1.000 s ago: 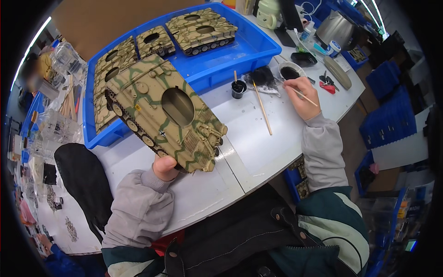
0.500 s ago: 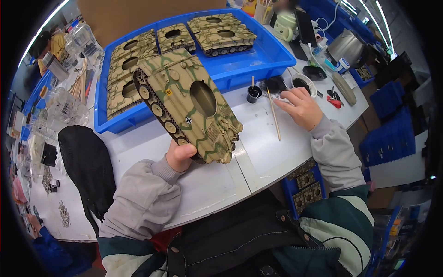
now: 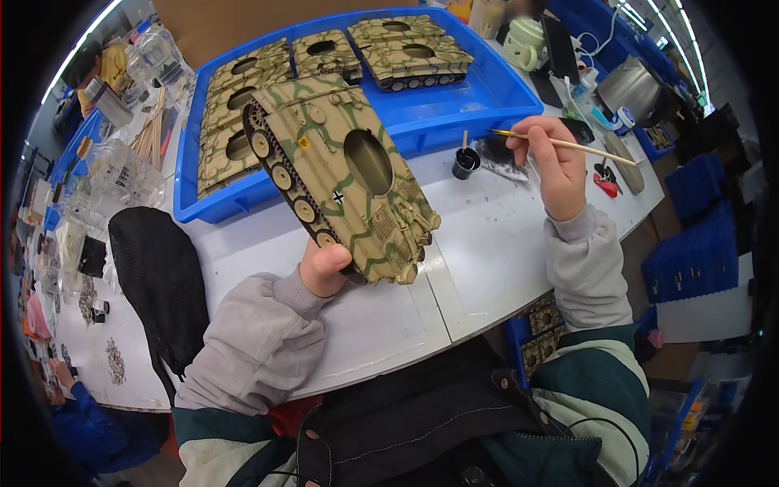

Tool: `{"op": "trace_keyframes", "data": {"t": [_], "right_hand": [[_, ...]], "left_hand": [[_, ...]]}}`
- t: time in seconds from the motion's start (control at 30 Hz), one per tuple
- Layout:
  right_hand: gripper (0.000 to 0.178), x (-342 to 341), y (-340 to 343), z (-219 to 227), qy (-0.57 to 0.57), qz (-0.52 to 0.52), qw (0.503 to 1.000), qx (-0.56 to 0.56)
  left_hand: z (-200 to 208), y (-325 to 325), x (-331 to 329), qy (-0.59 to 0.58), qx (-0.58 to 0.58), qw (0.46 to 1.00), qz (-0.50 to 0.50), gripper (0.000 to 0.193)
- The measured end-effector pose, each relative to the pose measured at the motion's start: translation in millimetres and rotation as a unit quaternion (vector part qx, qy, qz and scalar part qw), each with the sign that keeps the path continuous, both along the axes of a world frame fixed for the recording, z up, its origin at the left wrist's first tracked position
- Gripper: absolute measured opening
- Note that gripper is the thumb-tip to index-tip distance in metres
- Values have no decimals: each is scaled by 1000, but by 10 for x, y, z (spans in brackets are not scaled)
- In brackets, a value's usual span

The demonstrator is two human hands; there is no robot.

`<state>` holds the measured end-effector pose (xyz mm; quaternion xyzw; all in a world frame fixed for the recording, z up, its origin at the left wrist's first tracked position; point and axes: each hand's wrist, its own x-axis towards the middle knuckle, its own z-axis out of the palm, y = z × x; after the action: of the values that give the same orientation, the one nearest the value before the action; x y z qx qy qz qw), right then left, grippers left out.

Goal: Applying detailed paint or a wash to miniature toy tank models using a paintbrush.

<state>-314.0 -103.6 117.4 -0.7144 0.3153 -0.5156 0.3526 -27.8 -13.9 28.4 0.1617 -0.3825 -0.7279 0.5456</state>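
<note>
My left hand (image 3: 327, 266) grips a camouflage-painted model tank hull (image 3: 320, 138) by its lower end, holding it tilted above the table. The hull has tan and green patches, a round opening in its top and road wheels along its left side; most of my left fingers are hidden beneath it. At the right, my right hand (image 3: 558, 166) pinches a thin paintbrush (image 3: 596, 151) with a pale wooden handle. The brush tip points left, toward the tray's front wall. Just left of this hand stands a small black paint cup (image 3: 466, 165) with a stick in it.
A large blue tray (image 3: 438, 140) behind the hull holds several similar tank hulls (image 3: 414, 53). To the left lie a black cloth pouch (image 3: 154, 284) and clear plastic bottles (image 3: 126, 183). A metal kettle (image 3: 631, 91) and a red-handled tool (image 3: 605, 185) are at the right.
My right hand has picked up the paintbrush from the table and lifted it. My left hand still holds the hull in nearly the same pose; the whole view has shifted slightly.
</note>
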Motion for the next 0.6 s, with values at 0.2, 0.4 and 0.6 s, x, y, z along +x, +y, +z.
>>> {"op": "trace_keyframes", "data": {"t": [0.2, 0.4, 0.6], "right_hand": [[14, 218, -119, -85, -56, 61, 992, 100], [16, 115, -224, -322, -66, -9, 980, 188], [19, 176, -199, -312, -19, -31, 978, 206]], "left_hand": [[-3, 7, 80, -95, -47, 994, -20, 79], [-60, 43, 211, 17, -37, 993, -115, 85], [-333, 123, 415, 112, -14, 985, -134, 85]]}}
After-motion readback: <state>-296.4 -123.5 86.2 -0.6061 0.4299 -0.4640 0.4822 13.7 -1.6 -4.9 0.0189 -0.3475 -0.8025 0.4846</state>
